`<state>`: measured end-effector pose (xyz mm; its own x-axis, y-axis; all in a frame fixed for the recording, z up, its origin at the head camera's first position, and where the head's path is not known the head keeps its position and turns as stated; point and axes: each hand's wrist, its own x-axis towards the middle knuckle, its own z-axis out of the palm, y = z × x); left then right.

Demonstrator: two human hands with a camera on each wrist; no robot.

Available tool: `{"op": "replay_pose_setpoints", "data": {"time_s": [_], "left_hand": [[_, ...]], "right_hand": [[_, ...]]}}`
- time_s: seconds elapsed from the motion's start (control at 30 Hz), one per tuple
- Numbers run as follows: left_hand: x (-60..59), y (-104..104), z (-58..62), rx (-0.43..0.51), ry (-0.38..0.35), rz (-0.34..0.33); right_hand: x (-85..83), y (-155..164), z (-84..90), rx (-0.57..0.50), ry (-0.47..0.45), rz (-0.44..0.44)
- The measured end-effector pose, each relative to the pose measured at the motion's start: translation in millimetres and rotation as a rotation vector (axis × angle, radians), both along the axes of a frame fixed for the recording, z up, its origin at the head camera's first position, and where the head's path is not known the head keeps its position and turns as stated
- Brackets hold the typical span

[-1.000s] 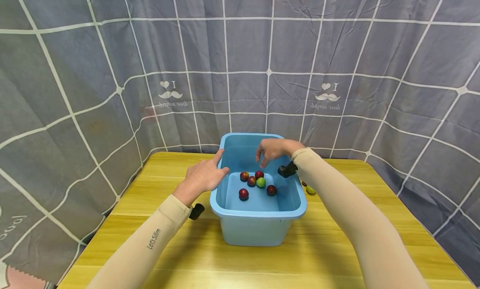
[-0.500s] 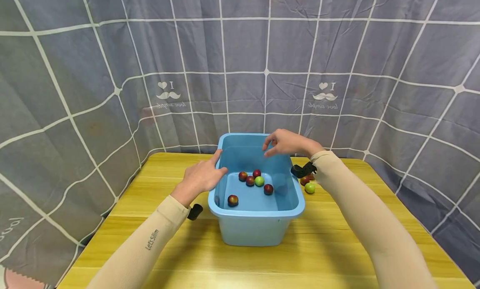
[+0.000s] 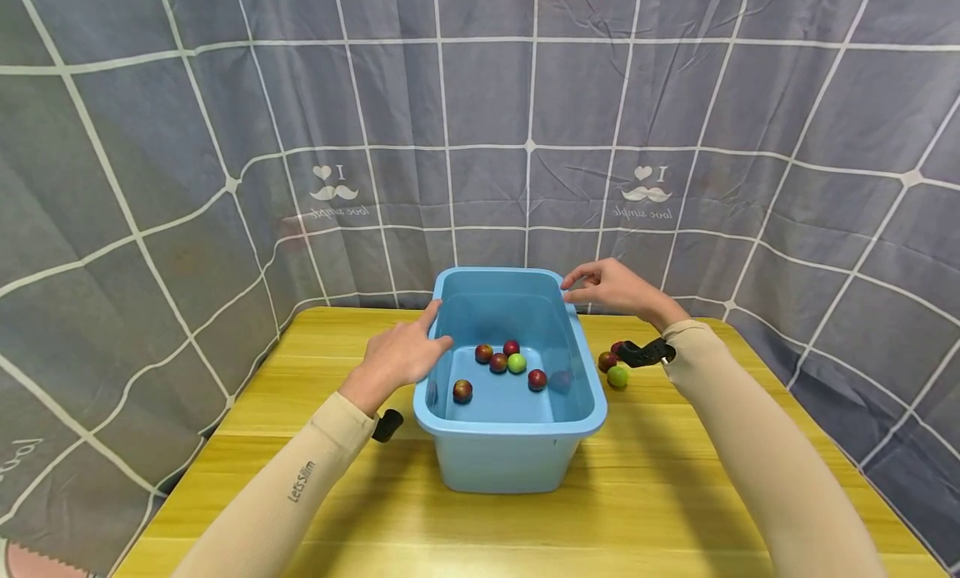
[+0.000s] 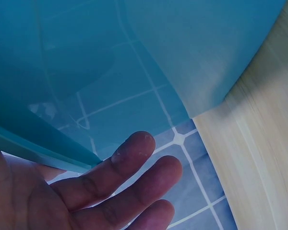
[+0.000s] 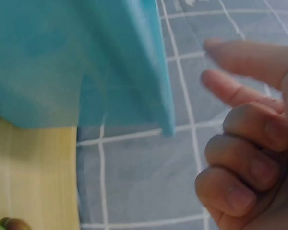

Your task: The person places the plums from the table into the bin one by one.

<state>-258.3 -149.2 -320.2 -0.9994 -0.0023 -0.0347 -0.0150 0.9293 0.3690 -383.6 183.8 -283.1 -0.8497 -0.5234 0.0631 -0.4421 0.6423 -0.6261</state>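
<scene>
In the head view, my left hand (image 3: 395, 357) rests on the left rim of a blue plastic tub (image 3: 510, 429), its thumb reaching over the inside. The left wrist view shows its other fingers (image 4: 165, 170) loosely extended outside the wall. Just above the far right rim is my right hand (image 3: 617, 290), holding nothing. In the right wrist view, thumb and index finger stand apart; the remaining fingers (image 5: 240, 160) are curled. Several dark red plum-like fruits (image 3: 537, 380) and a green one (image 3: 517, 363) lie on the tub's floor.
Right of the tub, a green fruit (image 3: 618, 377) and red ones (image 3: 607, 361) sit on the wooden table (image 3: 360, 511), partly hidden by a black wrist strap (image 3: 645, 353). A grey curtain with white lines (image 3: 487, 186) hangs around the table's back and sides.
My right hand has moved up and right, from inside the tub to its right rim. One red fruit near the front has rolled left. My left hand keeps its place.
</scene>
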Motion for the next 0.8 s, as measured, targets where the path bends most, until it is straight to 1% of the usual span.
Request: {"op": "replay_pose_setpoints", "data": {"time_s": [0.23, 0.43, 0.47, 0.67, 0.7, 0.8], "left_hand": [[0.2, 0, 0.2, -0.006, 0.001, 0.001], [0.2, 0, -0.2, -0.001, 0.0, -0.001], [0.3, 0, -0.2, 0.0, 0.001, -0.002], [0.2, -1, -0.5, 0.0, 0.005, -0.008], [0.0, -1, -0.5, -0.001, 0.005, -0.008], [-0.6, 0, -0.6, -0.002, 0.001, -0.005]], "right_hand": [[-8.5, 28, -22.5, -0.171, -0.044, -0.066], [-10.6, 50, -42.4, -0.264, -0.094, -0.106], [-8.4, 52, -43.2, -0.277, -0.107, -0.108], [-13.8, 66, -65.5, -0.363, -0.139, -0.135], [-17.4, 70, -71.8, -0.376, -0.141, -0.14], [-19.3, 75, -80.6, -0.405, -0.159, -0.151]]}}
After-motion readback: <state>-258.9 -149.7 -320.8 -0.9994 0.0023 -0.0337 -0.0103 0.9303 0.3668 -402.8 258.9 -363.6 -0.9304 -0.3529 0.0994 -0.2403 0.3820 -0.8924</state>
